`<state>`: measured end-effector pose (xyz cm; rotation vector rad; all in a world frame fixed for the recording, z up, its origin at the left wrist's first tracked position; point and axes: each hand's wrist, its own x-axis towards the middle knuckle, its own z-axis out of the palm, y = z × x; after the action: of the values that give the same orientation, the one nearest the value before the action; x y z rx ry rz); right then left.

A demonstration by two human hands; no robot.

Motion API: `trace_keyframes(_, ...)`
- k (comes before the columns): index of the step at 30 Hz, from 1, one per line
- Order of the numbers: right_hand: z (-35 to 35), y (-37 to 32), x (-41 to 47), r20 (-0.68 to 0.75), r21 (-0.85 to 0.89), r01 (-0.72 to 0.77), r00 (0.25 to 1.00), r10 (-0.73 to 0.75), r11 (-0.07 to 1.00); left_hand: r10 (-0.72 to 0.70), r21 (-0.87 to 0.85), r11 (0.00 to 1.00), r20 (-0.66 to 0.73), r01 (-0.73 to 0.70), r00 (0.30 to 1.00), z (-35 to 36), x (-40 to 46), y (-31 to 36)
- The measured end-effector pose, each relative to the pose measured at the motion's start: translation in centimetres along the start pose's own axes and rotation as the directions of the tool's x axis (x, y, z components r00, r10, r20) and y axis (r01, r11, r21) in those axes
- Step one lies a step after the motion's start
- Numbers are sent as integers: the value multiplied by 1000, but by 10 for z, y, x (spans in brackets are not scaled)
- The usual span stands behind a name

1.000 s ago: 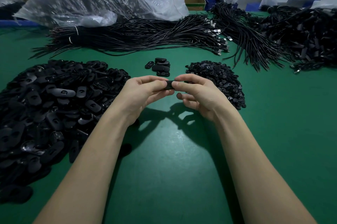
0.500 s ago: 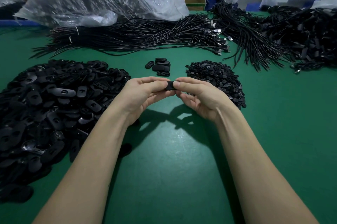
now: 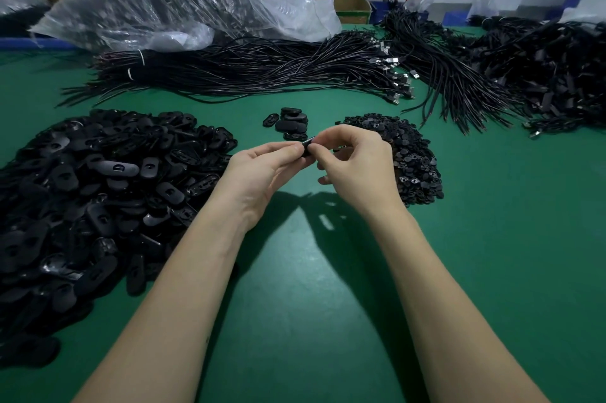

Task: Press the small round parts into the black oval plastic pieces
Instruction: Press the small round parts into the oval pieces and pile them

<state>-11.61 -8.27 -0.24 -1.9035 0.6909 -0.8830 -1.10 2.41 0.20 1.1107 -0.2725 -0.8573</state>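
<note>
Head view: glossy black oval piece (image 3: 308, 147) between fingers (image 3: 288, 150)

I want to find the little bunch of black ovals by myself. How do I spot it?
Start at the huge heap of black oval pieces on the left of the green table. Look right, just past both hands, to the small cluster of ovals. It is only a handful, lying apart between that heap and the pile of small round parts.

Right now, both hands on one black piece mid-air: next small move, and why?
Probably one more squeeze, then set it on the small finished stack beyond. The left hand and right hand both pinch the oval piece between fingertips above the table; whether the round part is seated is hidden.
</note>
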Motion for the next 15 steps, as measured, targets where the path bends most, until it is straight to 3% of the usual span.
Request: trace_keyframes(15,-6,-5,1,103,192,-132,988,114,972,-7,1,1000,18,7,1000,-2,1,2)
